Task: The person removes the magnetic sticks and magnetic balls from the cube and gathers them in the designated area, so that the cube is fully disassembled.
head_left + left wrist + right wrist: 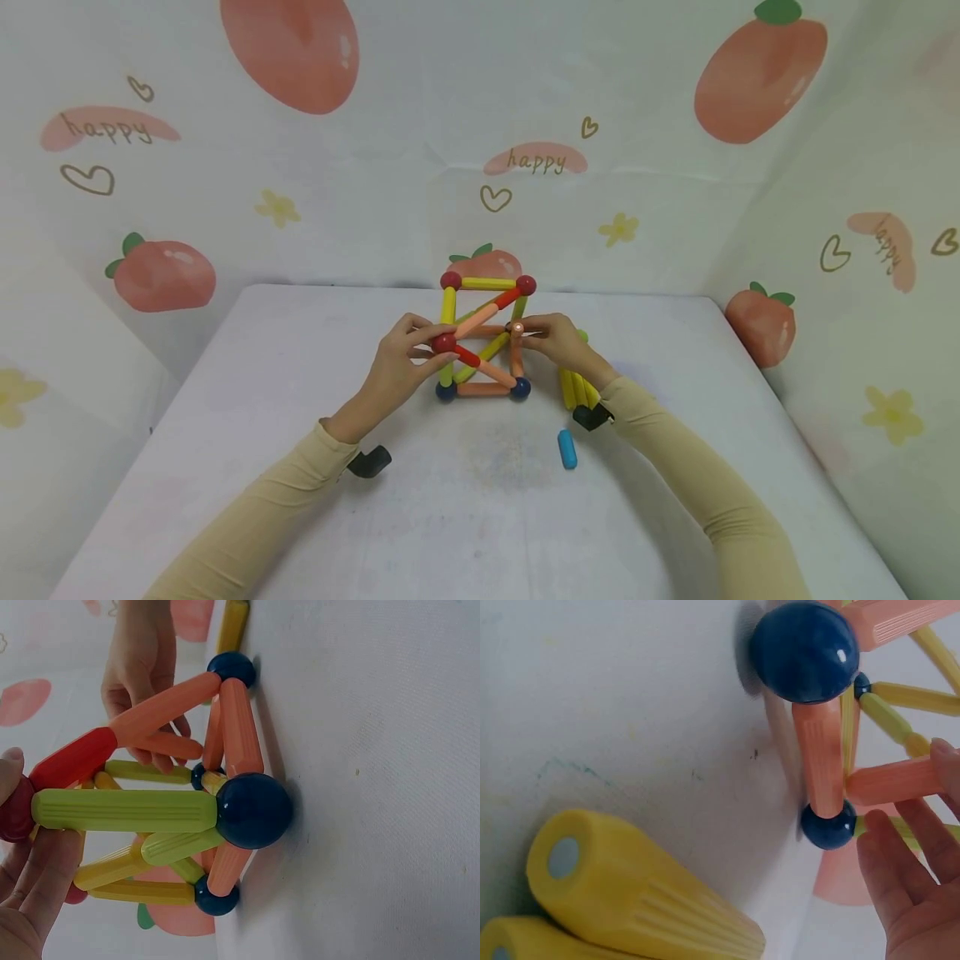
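Note:
A frame of magnetic sticks and balls stands on the table, with blue balls (pixel 255 811) at its base and red balls (pixel 526 285) on top. My left hand (pixel 393 362) pinches the near red ball (pixel 444 344), thumb and fingers on either side. From that ball run a light green stick (pixel 124 810) down to a blue ball and two red-and-orange diagonals. At the frame's right side my right hand (pixel 558 340) pinches a loose orange stick (pixel 896 781) between thumb and fingers. Its free end lies close beside an orange base stick (pixel 821 757).
Several yellow sticks (pixel 652 885) lie together on the table, right of the frame under my right forearm. A short blue stick (pixel 567 449) lies nearer to me. Behind the white table (pixel 420 533) hangs a fruit-printed cloth (pixel 390 200).

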The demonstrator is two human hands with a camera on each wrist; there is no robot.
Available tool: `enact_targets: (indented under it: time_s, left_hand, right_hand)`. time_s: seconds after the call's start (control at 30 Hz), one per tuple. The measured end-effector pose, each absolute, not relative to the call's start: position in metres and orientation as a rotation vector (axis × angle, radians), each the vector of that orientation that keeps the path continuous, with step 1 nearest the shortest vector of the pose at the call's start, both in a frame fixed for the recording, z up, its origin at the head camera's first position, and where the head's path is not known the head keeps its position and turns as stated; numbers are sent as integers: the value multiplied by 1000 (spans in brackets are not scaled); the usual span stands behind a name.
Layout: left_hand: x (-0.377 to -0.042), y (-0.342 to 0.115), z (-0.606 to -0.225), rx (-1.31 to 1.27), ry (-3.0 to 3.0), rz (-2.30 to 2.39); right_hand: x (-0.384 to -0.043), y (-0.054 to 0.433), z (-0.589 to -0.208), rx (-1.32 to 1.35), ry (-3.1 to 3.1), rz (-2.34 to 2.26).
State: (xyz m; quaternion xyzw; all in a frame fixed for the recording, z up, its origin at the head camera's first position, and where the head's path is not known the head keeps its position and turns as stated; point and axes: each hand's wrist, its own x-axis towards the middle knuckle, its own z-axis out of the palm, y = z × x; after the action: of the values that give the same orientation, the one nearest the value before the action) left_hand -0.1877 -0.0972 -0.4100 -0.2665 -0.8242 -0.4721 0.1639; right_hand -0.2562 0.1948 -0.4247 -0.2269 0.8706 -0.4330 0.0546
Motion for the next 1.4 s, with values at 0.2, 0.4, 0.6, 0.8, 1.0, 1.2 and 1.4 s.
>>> enact_targets:
  time_s: [0.2,0.4,0.6,0.8,1.0,1.2,1.4]
  left_hand:
    - [-188,-97,-410,-766,-2345,-1350]
    - [-187,-97,-409,-752,-2360,-1356]
    - [-188,-97,-410,-753,-2356,-1346]
    - [-187,-97,-409,-750,-2359,-1345]
    - [-187,-97,-409,-744,-2364,-1335]
    - [-187,-97,-409,-754,-2362,-1331]
    - [-187,-97,-409,-754,-2360,-1338]
  right_hand:
    - [-247,199,-417,-633,2653,-1304]
    - [-236,210,-410,-599,2598,-1383]
    - [-223,224,-401,-573,2611,-1429]
    - [-211,247,-395,-535,2637,-1439]
    - [-204,270,-399,-454,2615,-1448]
    - [-201,293,-409,-385,2584,-1483]
    - [-198,312,-422,-245,2543,-1487]
